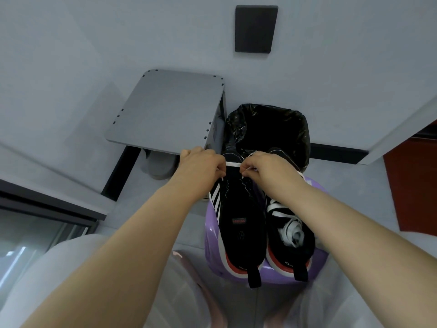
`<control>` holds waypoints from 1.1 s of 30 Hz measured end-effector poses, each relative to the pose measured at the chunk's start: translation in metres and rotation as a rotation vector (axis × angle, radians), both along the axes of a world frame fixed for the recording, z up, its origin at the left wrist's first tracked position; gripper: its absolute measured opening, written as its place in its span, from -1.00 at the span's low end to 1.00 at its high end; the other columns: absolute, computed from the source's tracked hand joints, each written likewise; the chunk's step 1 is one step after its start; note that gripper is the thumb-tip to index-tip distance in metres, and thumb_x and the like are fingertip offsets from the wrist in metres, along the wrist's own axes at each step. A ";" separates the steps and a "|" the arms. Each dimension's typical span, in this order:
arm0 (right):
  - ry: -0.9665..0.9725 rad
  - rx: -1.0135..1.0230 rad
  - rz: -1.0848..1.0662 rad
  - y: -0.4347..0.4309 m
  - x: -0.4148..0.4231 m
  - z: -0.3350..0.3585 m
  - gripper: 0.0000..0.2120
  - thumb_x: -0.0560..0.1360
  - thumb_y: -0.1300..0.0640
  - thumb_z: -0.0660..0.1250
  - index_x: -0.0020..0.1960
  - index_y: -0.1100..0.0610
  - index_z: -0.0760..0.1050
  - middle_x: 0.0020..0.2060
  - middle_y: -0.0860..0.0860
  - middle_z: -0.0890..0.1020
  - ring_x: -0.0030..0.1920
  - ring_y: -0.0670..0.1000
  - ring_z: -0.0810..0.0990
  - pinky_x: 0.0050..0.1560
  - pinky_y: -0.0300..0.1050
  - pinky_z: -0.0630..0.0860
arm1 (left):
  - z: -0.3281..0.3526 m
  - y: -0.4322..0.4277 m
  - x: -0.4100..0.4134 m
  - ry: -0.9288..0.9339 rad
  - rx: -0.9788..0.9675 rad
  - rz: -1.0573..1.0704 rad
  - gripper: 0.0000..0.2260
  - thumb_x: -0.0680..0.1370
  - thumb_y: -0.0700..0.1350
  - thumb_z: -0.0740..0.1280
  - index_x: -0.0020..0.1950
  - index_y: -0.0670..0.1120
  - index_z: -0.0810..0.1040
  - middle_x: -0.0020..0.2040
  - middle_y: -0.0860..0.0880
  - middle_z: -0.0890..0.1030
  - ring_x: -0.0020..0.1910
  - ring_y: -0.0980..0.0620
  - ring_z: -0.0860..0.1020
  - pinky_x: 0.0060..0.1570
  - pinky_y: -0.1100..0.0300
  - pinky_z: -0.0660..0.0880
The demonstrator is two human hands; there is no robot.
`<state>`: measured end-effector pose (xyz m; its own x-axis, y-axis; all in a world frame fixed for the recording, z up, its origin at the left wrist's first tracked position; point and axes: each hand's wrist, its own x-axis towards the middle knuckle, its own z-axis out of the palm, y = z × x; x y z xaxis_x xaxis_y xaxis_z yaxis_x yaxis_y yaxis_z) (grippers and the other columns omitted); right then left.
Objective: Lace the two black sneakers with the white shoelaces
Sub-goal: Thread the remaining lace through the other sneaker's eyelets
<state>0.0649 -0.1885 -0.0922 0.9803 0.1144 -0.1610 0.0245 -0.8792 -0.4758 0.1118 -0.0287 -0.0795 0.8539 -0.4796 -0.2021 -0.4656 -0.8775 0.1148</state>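
Head view. Left grip (pixel 201 164) and right grip (pixel 267 166) each pinch the flat white shoelace (pixel 233 164), stretched across the forward end of the black fabric sneaker (pixel 241 209) on a lilac plastic stool (pixel 212 233). Risk: an uneven pull may draw one end out, or tip the sneaker toward the black-lined bin (pixel 305 129).

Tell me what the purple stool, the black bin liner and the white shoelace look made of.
Purple stool: probably moulded plastic, glossy, with soft highlights on its rounded edge.
Bin liner: thin plastic film, shiny, crinkled around the rim.
White shoelace: likely woven fabric, matt, a flat, taut band.
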 end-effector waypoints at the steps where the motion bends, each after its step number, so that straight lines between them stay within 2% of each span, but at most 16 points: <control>1: -0.018 -0.010 -0.014 0.000 -0.001 0.000 -0.82 0.55 0.10 0.26 0.07 0.07 0.60 0.02 0.02 0.58 0.05 0.05 0.55 0.06 -0.02 0.46 | 0.000 0.000 0.000 0.009 -0.010 0.009 -0.86 0.57 0.03 0.24 0.04 0.06 0.56 0.08 0.06 0.52 0.16 -0.01 0.38 0.07 0.12 0.17; 6: -0.040 -0.036 -0.033 0.000 -0.003 0.002 -0.81 0.55 0.08 0.26 0.08 0.03 0.62 0.01 0.01 0.60 0.04 0.05 0.56 0.03 -0.05 0.48 | -0.003 0.000 -0.001 0.009 -0.012 0.023 -0.85 0.57 0.03 0.23 0.05 0.06 0.56 0.08 0.05 0.52 0.17 -0.01 0.39 0.12 0.10 0.19; 9: -0.057 -0.047 -0.021 0.000 -0.004 0.004 -0.80 0.53 0.02 0.26 0.05 0.01 0.63 -0.07 -0.01 0.61 -0.01 0.04 0.58 -0.05 -0.08 0.49 | -0.003 -0.001 0.000 0.008 -0.001 0.016 -0.86 0.57 0.02 0.24 0.04 0.06 0.56 0.07 0.05 0.52 0.17 -0.01 0.39 0.09 0.12 0.18; 11: -0.026 -0.064 0.001 0.001 -0.006 0.005 -0.73 0.49 -0.10 0.29 0.05 0.01 0.62 -0.13 -0.03 0.57 -0.07 0.01 0.57 -0.13 -0.11 0.47 | -0.003 -0.003 -0.001 0.032 0.010 0.014 -0.86 0.57 0.02 0.25 0.04 0.07 0.56 0.07 0.04 0.53 0.17 -0.01 0.39 0.07 0.13 0.16; 14: 0.072 -0.123 0.061 0.004 -0.008 0.004 -0.59 0.38 -0.19 0.35 0.12 0.03 0.56 -0.06 -0.04 0.46 -0.03 0.00 0.48 -0.16 -0.14 0.38 | -0.003 -0.005 -0.002 0.068 0.013 0.065 -0.84 0.56 0.04 0.26 0.06 0.09 0.59 0.06 0.03 0.58 0.16 -0.02 0.43 0.13 0.10 0.20; 17: 0.084 -0.129 0.086 0.003 -0.009 0.005 -0.72 0.40 -0.01 0.35 0.06 0.09 0.56 -0.01 0.02 0.45 0.04 0.08 0.46 -0.13 -0.12 0.39 | 0.000 -0.005 -0.007 0.029 0.066 0.078 -0.81 0.57 0.04 0.24 0.09 0.11 0.61 0.07 0.02 0.61 0.13 -0.05 0.48 0.15 0.12 0.24; 20: 0.072 -0.090 0.074 0.004 -0.009 0.006 -0.88 0.40 0.17 0.28 -0.08 0.12 0.54 -0.16 0.02 0.42 -0.02 0.11 0.48 -0.19 -0.12 0.37 | 0.003 -0.010 -0.020 -0.018 0.130 0.015 -0.75 0.60 0.07 0.17 0.07 0.01 0.59 0.06 -0.03 0.59 0.13 -0.08 0.46 0.12 0.09 0.26; 21: 0.064 -0.082 0.073 0.006 -0.009 0.006 -0.87 0.39 0.21 0.26 -0.07 0.12 0.52 -0.18 0.02 0.44 -0.03 0.12 0.50 -0.20 -0.11 0.39 | 0.003 -0.011 -0.025 0.002 0.139 0.007 -0.71 0.58 0.11 0.16 0.08 -0.03 0.57 0.07 -0.05 0.56 0.14 -0.10 0.44 0.12 0.07 0.27; 23: 0.065 -0.053 0.064 0.008 -0.011 0.008 -0.69 0.39 0.26 0.23 0.12 0.10 0.48 -0.09 0.03 0.55 0.00 0.11 0.53 -0.13 -0.08 0.45 | 0.003 -0.012 -0.035 0.059 0.153 0.005 -0.64 0.53 0.16 0.18 0.12 -0.06 0.53 0.11 -0.07 0.50 0.17 -0.11 0.40 0.17 0.04 0.26; 24: 0.077 -0.032 0.056 0.008 -0.012 0.010 -0.61 0.41 0.27 0.22 0.21 0.07 0.43 -0.02 0.03 0.58 0.03 0.10 0.54 -0.05 -0.05 0.48 | 0.003 -0.011 -0.038 0.073 0.168 0.002 -0.64 0.51 0.16 0.20 0.14 -0.05 0.52 0.14 -0.08 0.47 0.17 -0.11 0.38 0.20 0.03 0.25; 26: 0.095 -0.018 0.052 0.007 -0.012 0.011 -0.57 0.42 0.27 0.24 0.27 0.04 0.36 0.05 0.01 0.57 0.06 0.07 0.53 0.03 0.01 0.49 | 0.002 -0.010 -0.040 0.073 0.184 0.011 -0.69 0.50 0.08 0.23 0.16 -0.04 0.50 0.15 -0.08 0.44 0.19 -0.12 0.36 0.23 0.03 0.22; 28: 0.081 -0.059 0.065 0.006 -0.010 0.008 -0.64 0.42 0.27 0.25 0.19 0.04 0.38 0.04 0.01 0.56 0.04 0.06 0.51 -0.02 -0.01 0.47 | 0.002 -0.010 -0.039 0.076 0.125 0.060 -0.79 0.50 -0.01 0.22 0.07 -0.04 0.52 0.06 -0.06 0.45 0.15 -0.11 0.38 0.21 0.05 0.23; 30: 0.046 -0.119 0.082 0.008 -0.008 0.006 -0.73 0.43 0.29 0.24 0.09 0.06 0.40 0.02 0.02 0.54 0.04 0.08 0.48 -0.11 -0.09 0.37 | 0.003 -0.010 -0.037 0.071 0.038 0.091 -0.93 0.50 -0.07 0.21 -0.10 -0.03 0.45 -0.12 -0.01 0.43 0.08 -0.09 0.45 0.15 0.09 0.24; 31: 0.025 -0.152 0.091 0.009 -0.006 0.004 -0.75 0.43 0.30 0.23 0.06 0.07 0.40 0.01 0.02 0.54 0.05 0.08 0.46 -0.11 -0.10 0.33 | 0.002 -0.009 -0.036 0.064 0.001 0.096 -0.95 0.50 -0.09 0.20 -0.13 -0.04 0.42 -0.17 0.02 0.44 0.04 -0.07 0.48 0.13 0.12 0.24; 33: -0.048 -0.234 0.124 0.012 -0.004 0.003 -0.79 0.44 0.30 0.22 0.01 0.06 0.40 0.00 0.01 0.54 0.06 0.08 0.45 -0.09 -0.12 0.27 | 0.001 -0.006 -0.034 0.082 -0.074 0.111 -0.88 0.50 -0.12 0.21 -0.02 -0.05 0.50 -0.12 0.05 0.57 0.03 -0.03 0.54 0.13 0.15 0.23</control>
